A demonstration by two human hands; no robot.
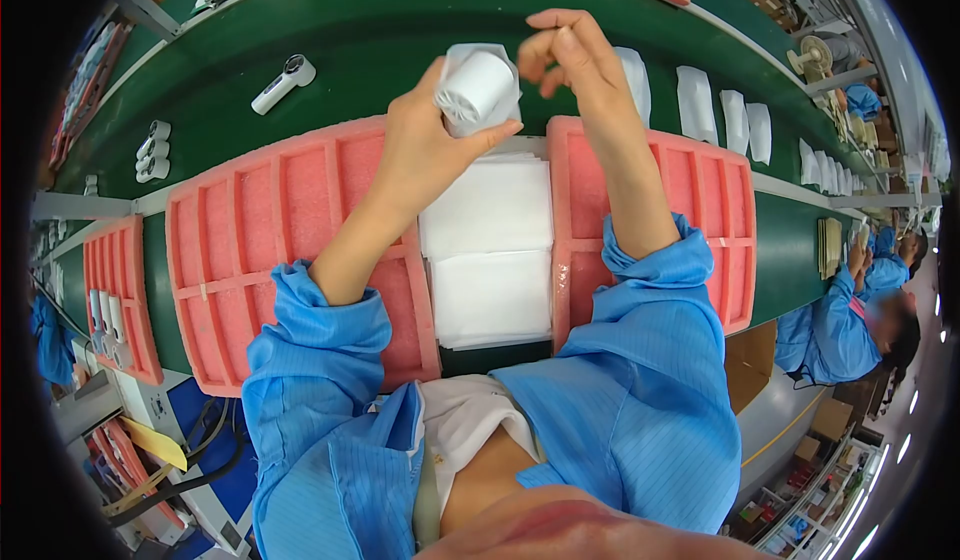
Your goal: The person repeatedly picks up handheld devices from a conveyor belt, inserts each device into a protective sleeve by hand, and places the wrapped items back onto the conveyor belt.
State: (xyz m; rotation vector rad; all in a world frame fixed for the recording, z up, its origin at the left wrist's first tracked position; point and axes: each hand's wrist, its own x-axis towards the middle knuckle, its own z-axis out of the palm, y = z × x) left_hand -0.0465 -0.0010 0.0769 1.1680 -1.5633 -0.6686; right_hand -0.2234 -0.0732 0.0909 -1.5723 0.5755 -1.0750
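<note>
One white rounded device (477, 85), with a vented end turned toward the wearer, sits in a translucent pouch (500, 128) just above the far end of the white stack (490, 295), two flat piles laid end to end. The person's left hand (428, 120) holds it there: the fingers wrap the pouch from the left and the thumb presses along its near side. The right hand (580, 60) is raised beyond the white stack, slightly to its right, near the pouch but apart from it; its fingers are loosely bent, with gaps between them.

Just left of the white stack lies a large pink tray (225, 250) divided into compartments; just right of it lies a second pink tray (562, 200), partly behind the right forearm. Beyond the stack stretches a dark green tabletop (350, 80). On it, to the left of the stack, rests a white handheld device with a dark round end (283, 87), and further left a cluster of similar ones (153, 155). Beyond the stack to the right, white filled pouches (695, 105) lie in a row. Far right of the stack, co-workers in blue (840, 330) sit at the same side.
</note>
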